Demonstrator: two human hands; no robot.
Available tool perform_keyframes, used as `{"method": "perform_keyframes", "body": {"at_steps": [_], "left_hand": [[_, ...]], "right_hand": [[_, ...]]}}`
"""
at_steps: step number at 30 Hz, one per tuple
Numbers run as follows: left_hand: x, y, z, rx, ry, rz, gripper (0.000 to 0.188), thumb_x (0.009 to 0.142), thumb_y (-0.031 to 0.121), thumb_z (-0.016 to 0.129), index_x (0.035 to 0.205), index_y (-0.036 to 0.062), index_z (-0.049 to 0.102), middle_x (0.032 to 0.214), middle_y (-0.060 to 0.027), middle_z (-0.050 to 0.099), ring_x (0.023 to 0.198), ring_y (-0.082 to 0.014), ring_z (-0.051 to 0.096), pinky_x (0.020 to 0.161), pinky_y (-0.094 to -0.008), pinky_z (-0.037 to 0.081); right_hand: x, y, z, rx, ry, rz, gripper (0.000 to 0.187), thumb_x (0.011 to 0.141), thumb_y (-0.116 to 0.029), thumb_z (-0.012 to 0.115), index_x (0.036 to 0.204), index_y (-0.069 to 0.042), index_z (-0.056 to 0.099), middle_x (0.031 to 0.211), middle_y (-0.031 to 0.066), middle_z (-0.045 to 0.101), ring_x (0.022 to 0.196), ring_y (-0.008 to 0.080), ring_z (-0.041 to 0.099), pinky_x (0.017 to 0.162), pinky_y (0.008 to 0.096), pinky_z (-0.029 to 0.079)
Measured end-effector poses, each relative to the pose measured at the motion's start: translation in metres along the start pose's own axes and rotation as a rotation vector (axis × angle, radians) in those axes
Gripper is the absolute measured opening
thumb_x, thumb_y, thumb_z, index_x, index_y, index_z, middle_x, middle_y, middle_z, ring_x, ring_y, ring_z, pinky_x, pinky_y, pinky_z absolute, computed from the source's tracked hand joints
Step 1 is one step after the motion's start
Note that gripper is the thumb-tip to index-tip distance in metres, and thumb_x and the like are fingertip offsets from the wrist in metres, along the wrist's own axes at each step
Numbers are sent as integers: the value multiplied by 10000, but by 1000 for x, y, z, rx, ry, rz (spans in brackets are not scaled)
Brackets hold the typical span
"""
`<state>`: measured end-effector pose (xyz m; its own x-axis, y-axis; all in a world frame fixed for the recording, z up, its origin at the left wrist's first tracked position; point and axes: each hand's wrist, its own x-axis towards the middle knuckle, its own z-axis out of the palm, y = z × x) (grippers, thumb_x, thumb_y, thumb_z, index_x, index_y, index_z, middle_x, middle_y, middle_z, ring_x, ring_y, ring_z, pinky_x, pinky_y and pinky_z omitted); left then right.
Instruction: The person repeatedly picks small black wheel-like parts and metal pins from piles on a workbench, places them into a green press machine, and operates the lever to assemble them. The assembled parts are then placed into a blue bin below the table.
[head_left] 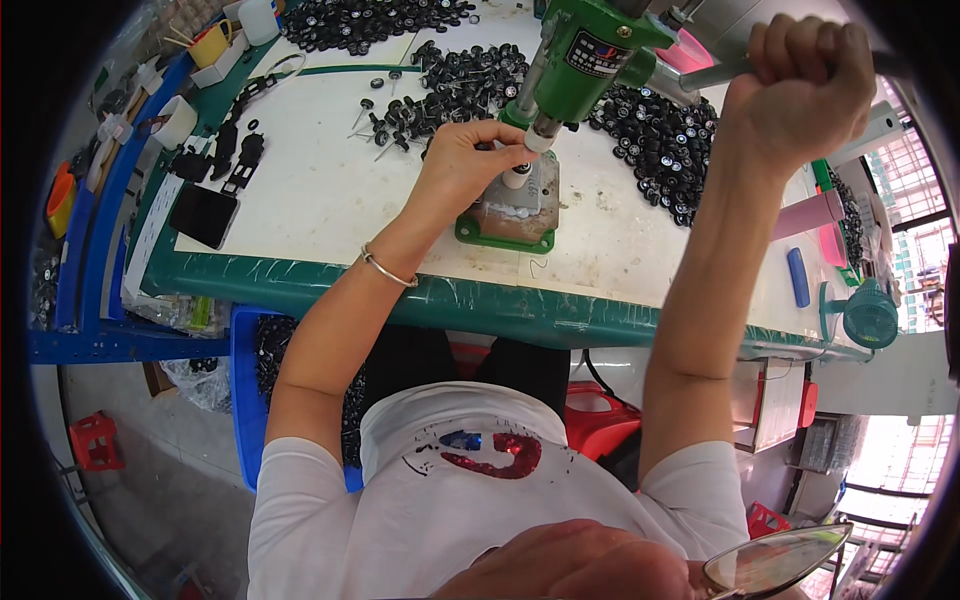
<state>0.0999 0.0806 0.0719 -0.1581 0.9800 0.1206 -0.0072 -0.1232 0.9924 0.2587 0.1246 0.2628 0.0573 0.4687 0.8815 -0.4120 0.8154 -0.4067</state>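
Left grip reaching up over the worktop, fingertips pressed together and pinching a small white cylindrical part directly beneath the ram tip of the green hand press. Part sitting upright on the press's grey base plate, just right of the pinching fingers and touching them. Thin metal bracelet circling the wrist below the left grip.

Right grip raised high and well apart from the left, curled tight into a fist and clamping the press's grey lever handle, the handle running leftward from the fist toward the green press head.

Lying just above and left of the left grip: a scatter of small black wheels on thin axles. Heaped between the two grips, behind the press: a larger pile of black wheels. Piled farther beyond the left grip, near the far edge: more black wheels. Resting well left of the left grip: flat black moulded pieces and a dark rectangular slab. Standing far left and beyond: a yellow cup. Lying below the right grip near the worktop's green-taped front edge: a blue oblong object and a teal handheld fan.
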Motion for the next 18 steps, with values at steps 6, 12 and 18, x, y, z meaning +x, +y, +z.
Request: {"method": "perform_keyframes", "body": {"at_steps": [6,12,18], "left_hand": [[1,-7,2,-45,-14,59,253,759,120,737,990,23,703,811,-9,654,724,-74,541,663,-232,444],[6,-2,3,106,-38,119,344,804,127,717,1124,20,648,727,15,584,496,-26,393,416,-209,289],[-11,-8,-52,-493,62,-93,250,828,101,675,1058,18,626,721,13,547,504,-35,440,393,-184,314]], "right_hand": [[-9,3,-3,8,108,-52,320,829,-136,503,561,-92,335,487,-21,231,416,77,170,407,263,155],[11,30,-5,-53,168,217,216,867,-151,593,707,-37,504,558,-17,359,465,63,296,425,233,211],[17,88,-30,-13,12,626,192,882,-198,626,880,-14,570,691,47,538,557,148,519,475,237,402]]}}
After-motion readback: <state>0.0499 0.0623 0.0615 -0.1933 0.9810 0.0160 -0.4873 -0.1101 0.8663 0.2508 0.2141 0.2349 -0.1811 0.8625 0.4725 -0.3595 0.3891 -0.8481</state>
